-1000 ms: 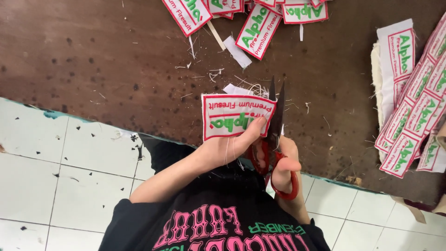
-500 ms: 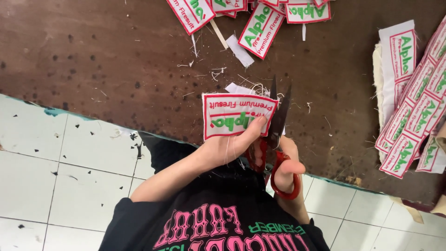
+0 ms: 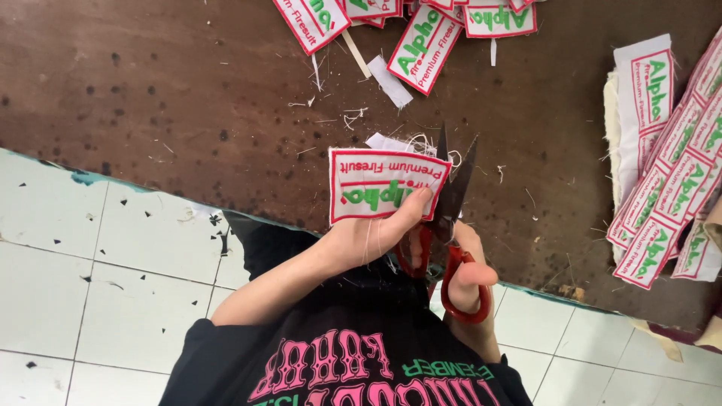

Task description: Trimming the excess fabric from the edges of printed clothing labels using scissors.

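Note:
My left hand pinches a white cloth label with a red border and green lettering, holding it just above the dark brown table. Its thumb presses on the label's lower right part. My right hand grips red-handled scissors with fingers through the loops. The dark blades stand apart in a V at the label's right edge. Loose threads hang from the label's upper right corner, and a white offcut lies just behind it.
More labels of the same kind lie scattered at the table's far edge. A stack of uncut label strips sits at the right. Thread scraps and white offcuts litter the tabletop. White tiled floor lies below the table edge.
The scissor blades, nearly together a second ago, have spread apart at the label's right edge. The label and my left hand have barely shifted.

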